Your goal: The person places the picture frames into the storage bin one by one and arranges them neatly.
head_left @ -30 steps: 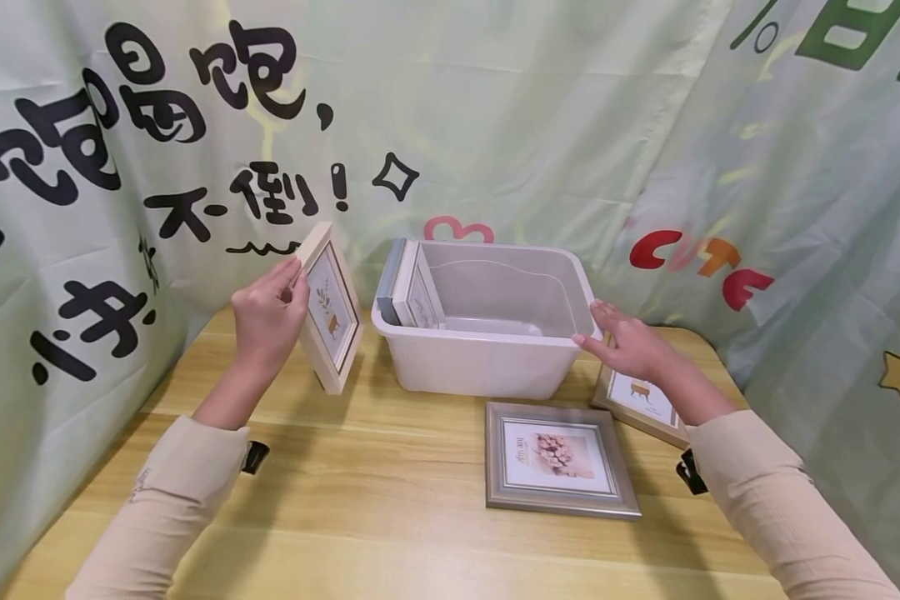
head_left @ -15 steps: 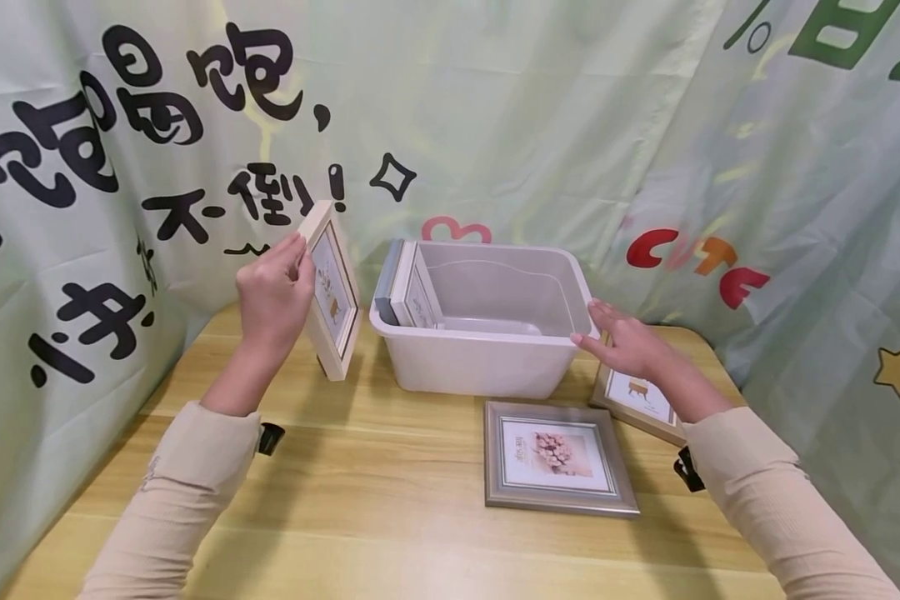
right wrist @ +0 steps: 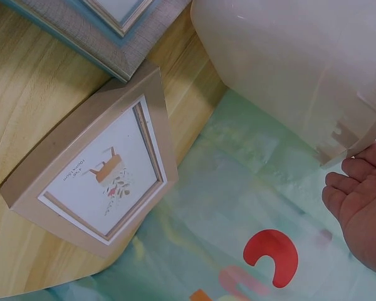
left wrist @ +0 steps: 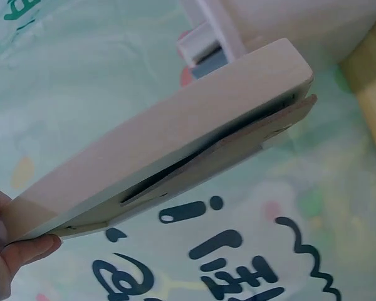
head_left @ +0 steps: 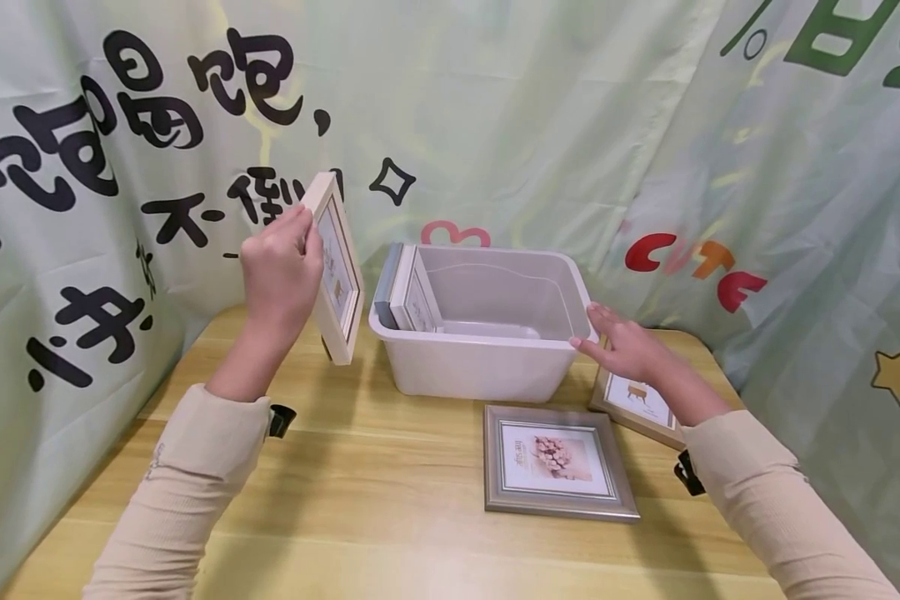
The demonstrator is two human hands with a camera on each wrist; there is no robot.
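Note:
In the head view my left hand [head_left: 281, 267] holds a pale wooden picture frame [head_left: 335, 267] upright above the table, left of the bin. The left wrist view shows my thumb and fingers pinching one end of this picture frame, its backing board [left wrist: 238, 141] standing slightly away from the edge. My right hand [head_left: 626, 346] holds the right front corner of a light grey plastic bin [head_left: 487, 367]. Its curled fingers touch the rim in the right wrist view; the thumb is hidden there. Inside the bin, a white picture frame [head_left: 417, 296] and a blue-grey one [head_left: 387, 287] stand at the left end.
A grey-brown picture frame [head_left: 558, 500] with a flower picture lies face up before the bin. Beside it, partly under my right arm in the head view, lies a light brown picture frame [right wrist: 156, 100]. A printed curtain [head_left: 532, 125] hangs behind the wooden table [head_left: 390, 517].
My left hand has raised the pale wooden picture frame higher, moving slightly to the right and nearer the bin's left end. My right hand stays at the bin's corner.

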